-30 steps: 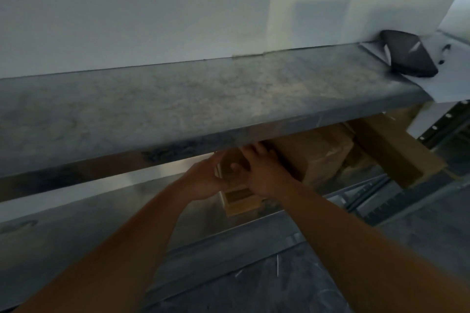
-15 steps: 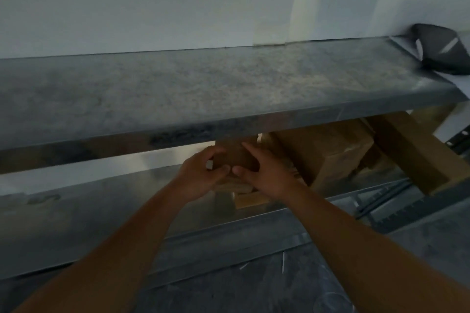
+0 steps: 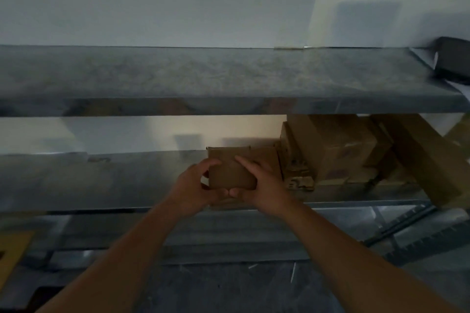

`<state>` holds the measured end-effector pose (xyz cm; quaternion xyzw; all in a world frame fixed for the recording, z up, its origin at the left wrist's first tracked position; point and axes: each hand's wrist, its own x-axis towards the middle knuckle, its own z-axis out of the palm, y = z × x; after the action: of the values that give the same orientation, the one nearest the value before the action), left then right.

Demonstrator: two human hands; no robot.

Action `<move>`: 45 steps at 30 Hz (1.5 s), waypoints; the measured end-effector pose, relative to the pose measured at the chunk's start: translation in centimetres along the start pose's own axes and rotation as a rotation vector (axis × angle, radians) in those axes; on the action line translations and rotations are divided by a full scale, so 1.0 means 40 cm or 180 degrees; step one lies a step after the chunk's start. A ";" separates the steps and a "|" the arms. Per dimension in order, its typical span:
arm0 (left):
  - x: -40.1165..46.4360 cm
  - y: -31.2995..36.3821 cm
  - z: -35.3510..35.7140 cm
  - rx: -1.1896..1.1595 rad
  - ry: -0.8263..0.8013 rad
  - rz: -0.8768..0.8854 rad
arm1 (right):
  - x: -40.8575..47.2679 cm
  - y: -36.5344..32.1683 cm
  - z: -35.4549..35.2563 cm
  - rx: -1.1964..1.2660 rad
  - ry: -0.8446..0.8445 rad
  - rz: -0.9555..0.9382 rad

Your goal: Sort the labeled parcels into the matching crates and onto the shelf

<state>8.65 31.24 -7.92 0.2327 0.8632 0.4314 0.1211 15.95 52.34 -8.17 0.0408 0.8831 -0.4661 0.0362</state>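
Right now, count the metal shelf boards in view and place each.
2. The upper shelf board spans the frame; the lower shelf board sits beneath it and carries the cardboard boxes. Others may lie outside the frame.

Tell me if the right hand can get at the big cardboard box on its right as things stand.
Probably not yet: the right hand, with the left hand, grips the small parcel. The big cardboard box sits close by, with nothing between.

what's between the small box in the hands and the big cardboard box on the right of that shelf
In the head view, another small brown box and a low stack of flat cardboard sit between the held box and the big box.
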 end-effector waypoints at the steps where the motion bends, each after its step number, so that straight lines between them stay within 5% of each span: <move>1: -0.022 0.003 -0.004 -0.0003 0.0019 0.0005 | -0.014 -0.012 0.002 0.0055 -0.0016 -0.0033; 23: -0.386 0.088 -0.174 -0.0154 0.1136 0.0091 | -0.130 -0.282 0.146 0.0789 -0.0425 -0.0731; 31: -0.501 0.022 -0.265 -0.0051 0.1498 -0.0199 | -0.145 -0.380 0.278 0.0322 -0.0581 -0.1028; 38: -0.642 -0.087 -0.373 0.0231 0.1753 -0.0131 | -0.186 -0.490 0.465 0.0768 -0.0505 -0.1175; 45: -0.804 -0.159 -0.500 -0.0305 0.2083 -0.0263 | -0.199 -0.620 0.640 0.0783 -0.0679 -0.1258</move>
<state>26.30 -2.12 -0.79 0.0407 0.8438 0.5181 -0.1343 21.90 16.95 -1.43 -0.1779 0.8017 -0.5697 0.0322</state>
